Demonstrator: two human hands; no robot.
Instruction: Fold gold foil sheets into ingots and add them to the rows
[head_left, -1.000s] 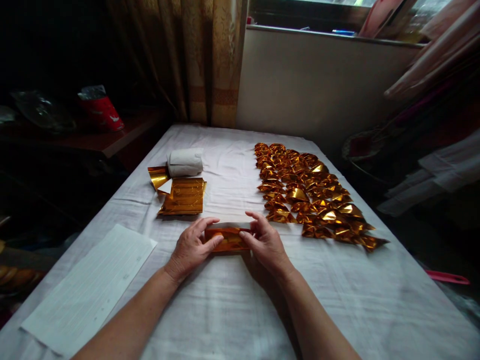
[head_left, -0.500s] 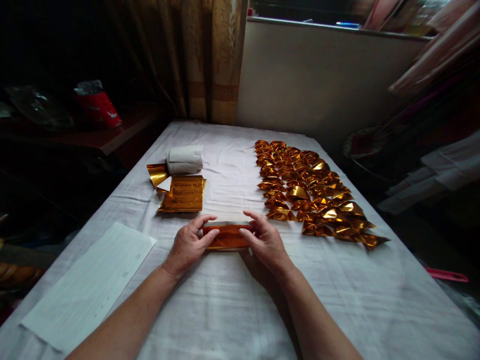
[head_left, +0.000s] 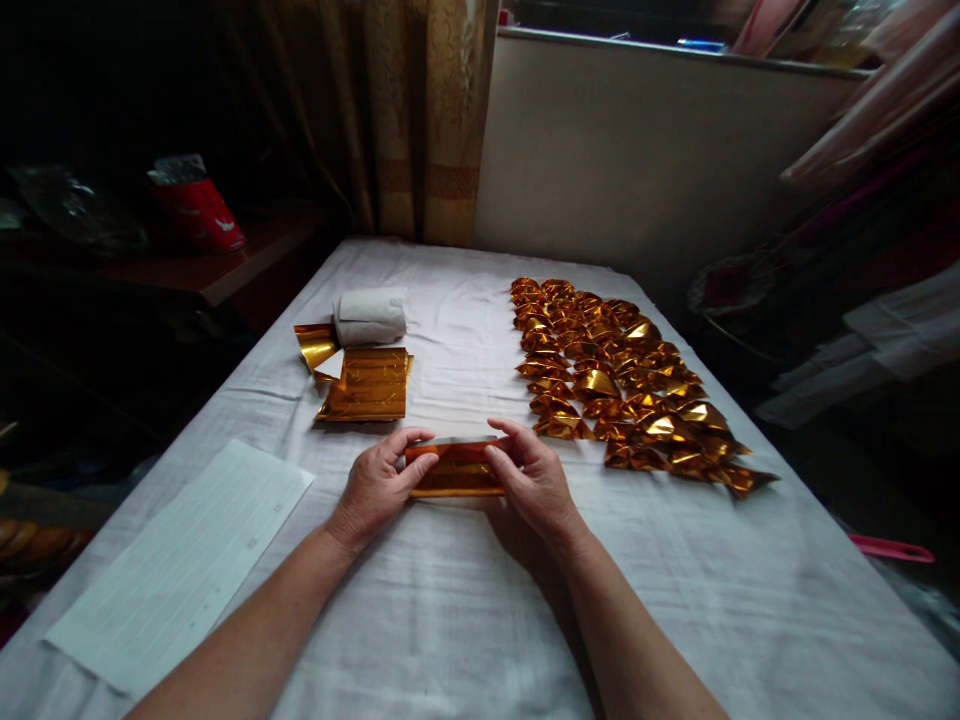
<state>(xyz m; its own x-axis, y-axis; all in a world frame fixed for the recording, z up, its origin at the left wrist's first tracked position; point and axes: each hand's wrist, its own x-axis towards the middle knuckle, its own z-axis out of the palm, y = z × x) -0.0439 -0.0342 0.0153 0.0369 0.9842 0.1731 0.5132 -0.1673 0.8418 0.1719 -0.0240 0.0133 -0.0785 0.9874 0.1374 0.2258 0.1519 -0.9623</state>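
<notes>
Between my two hands is a sheet of gold foil paper (head_left: 457, 472), curled lengthwise, held just above the white cloth. My left hand (head_left: 382, 475) pinches its left end, thumb on the near face and fingers behind. At the right end my right hand (head_left: 532, 475) grips it the same way. Beyond my left hand lies a stack of gold foil sheets (head_left: 367, 385), with a white paper roll (head_left: 369, 315) behind it. To the right, several rows of folded gold foil pieces (head_left: 600, 385) rest on the cloth.
A pale lined paper sheet (head_left: 187, 560) lies at the left on the cloth-covered table (head_left: 465, 620). A red container (head_left: 199, 212) stands on a dark side surface at the left. Behind the table are a patterned curtain (head_left: 450, 130) and a wall (head_left: 600, 160).
The foil paper between my hands has curled differently, and more of its shiny gold face shows below the upper fold. My hands have stayed almost in place.
</notes>
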